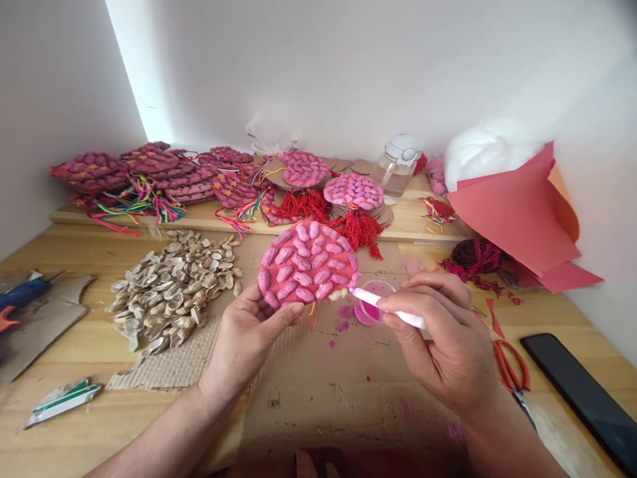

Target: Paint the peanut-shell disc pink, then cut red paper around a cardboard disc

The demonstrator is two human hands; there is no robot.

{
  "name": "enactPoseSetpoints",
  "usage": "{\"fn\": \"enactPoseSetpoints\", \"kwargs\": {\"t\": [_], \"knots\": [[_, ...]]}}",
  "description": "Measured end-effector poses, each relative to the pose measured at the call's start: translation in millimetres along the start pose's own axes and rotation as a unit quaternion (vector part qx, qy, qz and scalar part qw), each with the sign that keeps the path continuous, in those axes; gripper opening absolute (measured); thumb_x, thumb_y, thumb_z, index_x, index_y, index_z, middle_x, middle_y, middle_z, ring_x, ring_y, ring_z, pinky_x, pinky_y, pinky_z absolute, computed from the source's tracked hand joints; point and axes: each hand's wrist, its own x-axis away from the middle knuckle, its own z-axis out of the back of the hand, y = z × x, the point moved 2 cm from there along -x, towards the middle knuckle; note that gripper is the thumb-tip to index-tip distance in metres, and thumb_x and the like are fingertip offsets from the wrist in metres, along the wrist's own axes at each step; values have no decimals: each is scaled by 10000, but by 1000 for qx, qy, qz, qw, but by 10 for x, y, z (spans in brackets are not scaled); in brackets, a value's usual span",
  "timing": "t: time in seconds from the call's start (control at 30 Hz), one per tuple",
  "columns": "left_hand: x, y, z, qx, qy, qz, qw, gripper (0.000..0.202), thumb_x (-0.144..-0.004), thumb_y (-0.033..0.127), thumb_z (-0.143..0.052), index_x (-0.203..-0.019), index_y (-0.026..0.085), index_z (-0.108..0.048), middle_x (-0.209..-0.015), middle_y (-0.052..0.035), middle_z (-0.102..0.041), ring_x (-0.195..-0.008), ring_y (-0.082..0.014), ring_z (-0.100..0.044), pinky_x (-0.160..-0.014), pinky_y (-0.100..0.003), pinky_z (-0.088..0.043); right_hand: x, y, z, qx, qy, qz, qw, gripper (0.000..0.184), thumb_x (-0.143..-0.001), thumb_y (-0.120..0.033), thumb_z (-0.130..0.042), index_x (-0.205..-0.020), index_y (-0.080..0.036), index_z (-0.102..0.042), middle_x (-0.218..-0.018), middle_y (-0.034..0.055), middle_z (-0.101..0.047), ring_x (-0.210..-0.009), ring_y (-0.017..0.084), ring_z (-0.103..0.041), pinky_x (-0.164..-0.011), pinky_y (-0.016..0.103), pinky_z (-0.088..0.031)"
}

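Observation:
My left hand grips the lower left edge of a round red disc covered in rows of peanut shells painted pink. One shell at its lower right edge is still a pale natural tan. Between the fingers of my right hand is a white brush pen, its pink tip touching the disc's lower right edge beside that pale shell. Behind the pen stands a small clear cup with magenta paint. A thin red and yellow cord hangs from the disc's bottom.
Loose peanut shells lie heaped at left, near a glue gun. Along the back shelf are pink tasselled discs and a water bottle. Red paper, orange-handled scissors and a black phone are at right.

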Motion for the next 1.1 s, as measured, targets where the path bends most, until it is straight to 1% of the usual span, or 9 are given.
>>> {"fn": "enactPoseSetpoints", "kwargs": {"t": [0.13, 0.33, 0.43, 0.57, 0.73, 0.93, 1.1], "knots": [[-24, -7, 4, 21, -5, 25, 999, 354, -709, 217, -876, -1029, 182, -731, -920, -21, -766, -774, -119, -694, -692, -187, -584, 2, 19, 21, -5, 10, -2, 1000, 153, -904, -111, -622, -990, -238, -624, -843, 4, -712, -957, 213, -572, -895, 408, -438], [-35, 10, -21, 84, 9, 97, 992, 350, -651, 200, -912, -952, 155, -741, -883, -25, -765, -745, -112, -699, -672, -187, -599, -12, 25, 13, -15, 12, -3, 1000, 142, -912, -118, -616, -989, -236, -628, -846, 0, -719, -965, 210, -577, -891, 408, -445], [-36, 12, -24, 101, 14, 121, 987, 337, -638, 195, -919, -923, 147, -747, -862, -30, -766, -732, -114, -707, -665, -186, -602, -15, 32, 21, -14, 20, -5, 1000, 126, -910, -131, -625, -973, -241, -628, -834, -6, -721, -945, 209, -577, -884, 410, -441], [-46, 1, -16, 116, 9, 132, 984, 317, -654, 187, -914, -928, 145, -758, -880, -38, -768, -741, -114, -712, -664, -180, -607, -8, 38, 38, -17, 32, -7, 999, 127, -907, -134, -632, -974, -242, -630, -821, -5, -718, -934, 212, -575, -877, 411, -445], [-56, -10, -16, 131, 15, 150, 980, 319, -633, 173, -928, -908, 135, -770, -887, -48, -768, -733, -111, -708, -654, -176, -614, -7, 37, 18, -20, 17, 0, 1000, 139, -909, -126, -628, -987, -241, -634, -856, 1, -720, -969, 213, -580, -881, 407, -449], [-49, -2, -20, 138, 22, 158, 978, 320, -619, 166, -935, -895, 133, -776, -888, -53, -764, -726, -114, -704, -639, -174, -617, -7, 49, 35, -15, 46, -2, 999, 140, -901, -129, -641, -988, -238, -638, -831, 2, -715, -942, 211, -577, -877, 407, -455], [-59, -12, -16, 143, 25, 163, 976, 319, -612, 163, -939, -884, 123, -777, -880, -59, -761, -714, -116, -702, -631, -176, -621, -3, 47, 18, -28, 20, 0, 999, 149, -899, -115, -636, -988, -234, -642, -872, 3, -724, -982, 212, -578, -883, 407, -457]]}}
